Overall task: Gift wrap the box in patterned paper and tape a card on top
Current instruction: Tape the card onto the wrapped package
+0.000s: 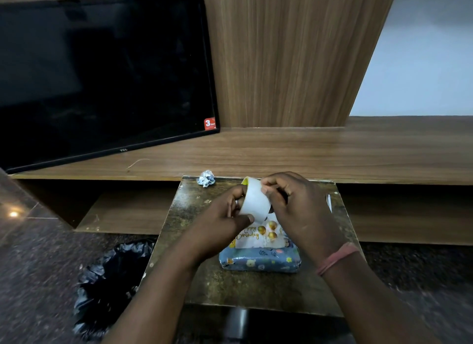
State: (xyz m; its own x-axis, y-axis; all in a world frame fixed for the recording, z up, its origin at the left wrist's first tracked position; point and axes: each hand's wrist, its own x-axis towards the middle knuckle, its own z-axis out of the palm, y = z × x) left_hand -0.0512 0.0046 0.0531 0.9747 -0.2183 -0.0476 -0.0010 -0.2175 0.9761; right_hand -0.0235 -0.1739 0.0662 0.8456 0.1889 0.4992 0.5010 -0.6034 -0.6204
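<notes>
Head view: box [259, 263] already wrapped in blue patterned paper, sitting on small table [204, 287], near front edge. Card [258, 237] ("Happy Birthday", gold balloons) lying on top of box, no tape on it that I can see.

Both hands up above card. Left hand [225, 224] curled round tape roll [254, 202], gripping it. Right hand [294, 208] pinching at roll's top edge (probably hunting for loose end, can't confirm).

So step looks like: taping card. Next needs strip pulled free, torn, pressed over card edge.

Crumpled paper scrap [206, 178] at table's far edge, black bag [110, 284] on floor, TV [102, 74] behind.
</notes>
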